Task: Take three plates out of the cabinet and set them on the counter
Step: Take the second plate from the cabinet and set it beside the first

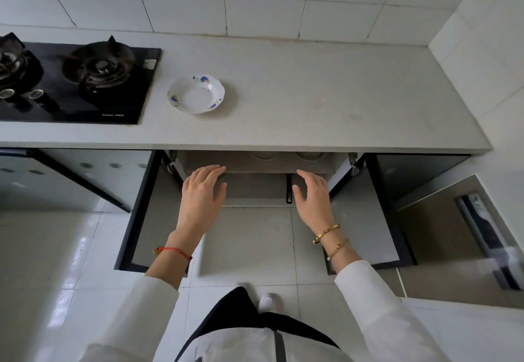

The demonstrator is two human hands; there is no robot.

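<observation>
Both grips are open and empty: the left hand point(202, 191) and the right hand point(312, 194) are held palm-down with fingers spread at the mouth of the open cabinet point(255, 185), at centre frame just below the bench point(312, 92) edge. Neither hand is touching crockery. On the upper shelf, under the bench lip, two pale rounded rims point(286, 156) can be made out; whether they are plates or bowls cannot be told. One floral plate point(196, 94) is already set on the bench, just right of the gas hob point(76, 80) in the upper left of the frame, so two more appear to be needed. The next plate would best be gripped at opposite rim edges and drawn out level. The bench lip overhead and the open doors point(147, 214) on either side should be cleared during the lift.
</observation>
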